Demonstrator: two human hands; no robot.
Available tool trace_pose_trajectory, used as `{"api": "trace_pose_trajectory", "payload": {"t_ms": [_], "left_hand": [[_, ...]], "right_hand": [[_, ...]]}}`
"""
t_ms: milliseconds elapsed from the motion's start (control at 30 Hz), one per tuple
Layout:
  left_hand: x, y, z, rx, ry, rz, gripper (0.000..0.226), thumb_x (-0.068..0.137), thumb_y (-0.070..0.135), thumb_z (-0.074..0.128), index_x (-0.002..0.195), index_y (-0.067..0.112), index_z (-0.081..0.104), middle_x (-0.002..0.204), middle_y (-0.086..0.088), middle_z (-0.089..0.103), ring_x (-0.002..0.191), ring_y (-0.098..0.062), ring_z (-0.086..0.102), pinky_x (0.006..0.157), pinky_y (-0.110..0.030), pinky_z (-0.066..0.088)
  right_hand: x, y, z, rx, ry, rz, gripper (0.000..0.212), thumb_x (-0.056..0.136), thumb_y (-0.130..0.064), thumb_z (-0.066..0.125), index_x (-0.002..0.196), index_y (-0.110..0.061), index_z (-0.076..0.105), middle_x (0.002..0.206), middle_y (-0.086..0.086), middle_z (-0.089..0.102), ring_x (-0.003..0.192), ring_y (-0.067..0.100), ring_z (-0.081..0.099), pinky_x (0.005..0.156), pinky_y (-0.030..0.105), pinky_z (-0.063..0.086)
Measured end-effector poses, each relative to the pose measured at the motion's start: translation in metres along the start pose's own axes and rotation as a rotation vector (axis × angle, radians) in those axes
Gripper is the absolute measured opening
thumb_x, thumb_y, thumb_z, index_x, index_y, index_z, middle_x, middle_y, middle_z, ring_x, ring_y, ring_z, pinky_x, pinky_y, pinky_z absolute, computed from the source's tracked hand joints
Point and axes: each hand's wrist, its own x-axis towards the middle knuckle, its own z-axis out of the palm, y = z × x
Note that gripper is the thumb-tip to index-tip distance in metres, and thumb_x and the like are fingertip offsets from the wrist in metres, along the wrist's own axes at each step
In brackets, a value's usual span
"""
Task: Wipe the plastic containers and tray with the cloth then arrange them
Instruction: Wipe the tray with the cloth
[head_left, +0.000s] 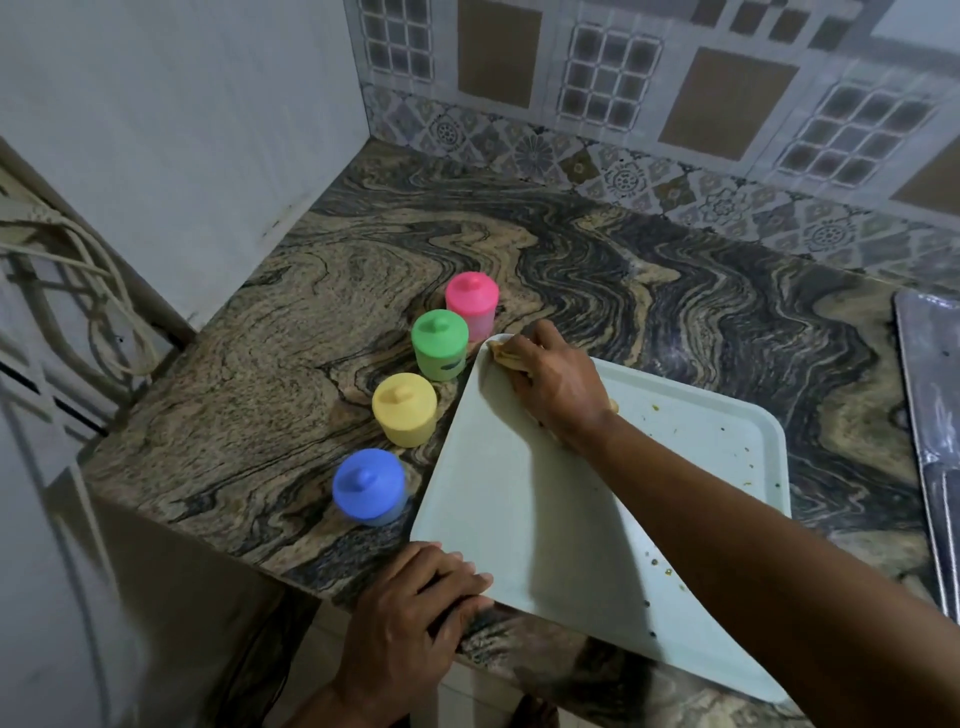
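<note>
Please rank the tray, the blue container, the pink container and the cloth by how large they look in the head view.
1. Tray, clearly largest.
2. Blue container and pink container: blue looks bigger, but it is nearer; probably alike.
3. Cloth: mostly hidden under the right hand, so unsure.

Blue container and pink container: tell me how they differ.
The blue container stands nearest the counter's front edge; the pink container stands farthest back in the row. The blue one is beside the tray's near corner, the pink one beside its far corner. Both are upright, lidded with knobs.
</note>
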Motion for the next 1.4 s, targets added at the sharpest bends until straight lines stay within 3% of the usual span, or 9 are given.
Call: {"api": "trace_pose_trajectory", "payload": {"t_ms": [200,367,500,633,767,933,1133,1267,1400], "left_hand": [[-0.002,0.001,0.001,-0.015,-0.003,-0.023,0.016,0.096,0.037,0.073,0.108,0.028,0.08,0.098,0.009,0.07,0.1,-0.012,0.066,0.102,-0.024,0.048],[0.0,0.004,-0.002,-0.039,-0.022,-0.044,0.018,0.098,0.039,0.07,0.107,0.027,0.079,0.1,0.011,0.068,0.103,-0.012,0.068,0.107,-0.031,0.049],[0.007,0.008,-0.008,-0.04,-0.03,-0.042,0.016,0.096,0.033,0.071,0.107,0.025,0.078,0.101,0.009,0.067,0.102,-0.011,0.067,0.114,-0.032,0.045],[0.01,0.019,-0.012,0.012,-0.056,-0.018,0.023,0.091,0.023,0.076,0.114,0.021,0.075,0.107,0.002,0.063,0.105,-0.022,0.064,0.1,-0.038,0.05],[0.011,0.047,0.003,0.083,-0.1,0.042,0.026,0.085,0.024,0.077,0.111,0.022,0.075,0.106,0.001,0.064,0.104,-0.024,0.063,0.09,-0.04,0.05],[0.007,0.048,0.018,0.091,-0.134,-0.006,0.021,0.082,0.028,0.081,0.098,0.017,0.074,0.099,0.0,0.061,0.095,-0.026,0.06,0.083,-0.04,0.047],[0.009,0.046,0.019,0.042,-0.132,0.032,0.015,0.093,0.034,0.079,0.104,0.023,0.079,0.092,0.006,0.061,0.089,-0.02,0.059,0.08,-0.037,0.047],[0.007,0.044,0.021,0.02,-0.15,0.005,0.018,0.096,0.039,0.074,0.107,0.026,0.078,0.094,0.01,0.059,0.091,-0.017,0.059,0.079,-0.037,0.048],[0.006,0.044,0.023,0.032,-0.156,-0.015,0.02,0.098,0.045,0.07,0.106,0.028,0.077,0.095,0.012,0.056,0.09,-0.015,0.056,0.077,-0.037,0.047]], "right_hand": [[-0.037,0.041,-0.023,-0.054,0.003,0.046,0.028,0.094,-0.022,0.065,0.121,-0.014,0.066,0.11,0.017,0.058,0.072,0.045,0.065,0.061,0.049,0.056],[-0.059,0.054,-0.042,-0.064,-0.009,0.14,0.025,0.094,-0.018,0.065,0.119,-0.015,0.062,0.111,0.014,0.058,0.082,0.044,0.065,0.069,0.046,0.055],[-0.065,0.046,-0.068,0.025,0.046,0.108,0.024,0.092,-0.017,0.069,0.115,-0.015,0.063,0.105,0.011,0.059,0.084,0.041,0.064,0.069,0.041,0.053],[-0.102,0.017,-0.099,0.106,0.141,0.016,0.022,0.094,-0.022,0.069,0.113,-0.013,0.068,0.103,0.007,0.061,0.077,0.035,0.063,0.064,0.035,0.051],[-0.153,-0.008,-0.089,0.188,-0.046,-0.133,0.029,0.092,-0.026,0.07,0.12,-0.018,0.068,0.107,0.004,0.06,0.074,0.034,0.065,0.061,0.039,0.054],[-0.193,-0.019,-0.052,0.2,-0.25,-0.369,0.031,0.099,-0.037,0.057,0.118,-0.016,0.07,0.1,0.007,0.059,0.057,0.03,0.056,0.05,0.032,0.044],[-0.164,0.008,-0.036,0.178,-0.182,-0.352,0.028,0.096,-0.028,0.065,0.122,-0.02,0.071,0.1,0.01,0.059,0.06,0.035,0.06,0.051,0.037,0.052],[-0.107,0.053,-0.042,0.091,-0.09,-0.216,0.033,0.093,-0.03,0.061,0.124,-0.024,0.07,0.1,0.01,0.058,0.062,0.04,0.06,0.056,0.04,0.052],[-0.063,0.093,-0.049,-0.041,-0.065,-0.238,0.035,0.096,-0.032,0.057,0.128,-0.023,0.068,0.106,0.011,0.059,0.062,0.041,0.061,0.056,0.046,0.056]]}}
